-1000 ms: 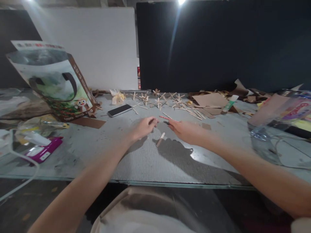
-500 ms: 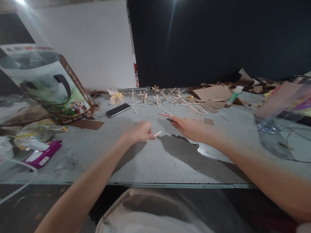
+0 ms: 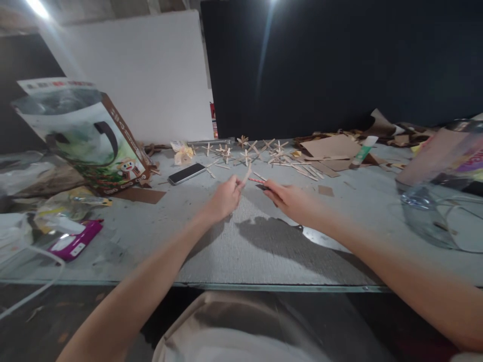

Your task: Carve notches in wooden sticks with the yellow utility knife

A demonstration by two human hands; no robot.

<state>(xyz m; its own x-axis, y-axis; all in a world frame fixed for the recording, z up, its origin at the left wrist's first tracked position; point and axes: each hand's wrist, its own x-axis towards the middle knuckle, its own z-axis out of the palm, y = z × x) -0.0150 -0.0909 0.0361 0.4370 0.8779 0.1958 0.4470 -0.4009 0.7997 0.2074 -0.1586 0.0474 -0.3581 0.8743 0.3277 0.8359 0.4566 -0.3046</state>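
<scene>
Wooden stick [image 3: 247, 173] is located at the front of the left hand [image 3: 225, 197], pinched near its lower end between thumb and fingers, tilted with its free end pointing away from the person. The right hand [image 3: 292, 198] has its fingers drawn together on a thin red-striped rod [image 3: 257, 181], whose tip points toward the stick. The two lie close together; contact between them cannot be confirmed. A dark patch beneath the rod cannot be identified. Both hands are over the middle of the grey desk [image 3: 211, 261].

Beyond them, crossed wooden sticks [image 3: 247, 157] lie in a loose group. A phone [image 3: 187, 173] is left of this group; cardboard sheets [image 3: 330, 148] and a green-and-white tube [image 3: 365, 151] are to its right. A small brown square [image 3: 326, 191] rests near the right hand.
</scene>
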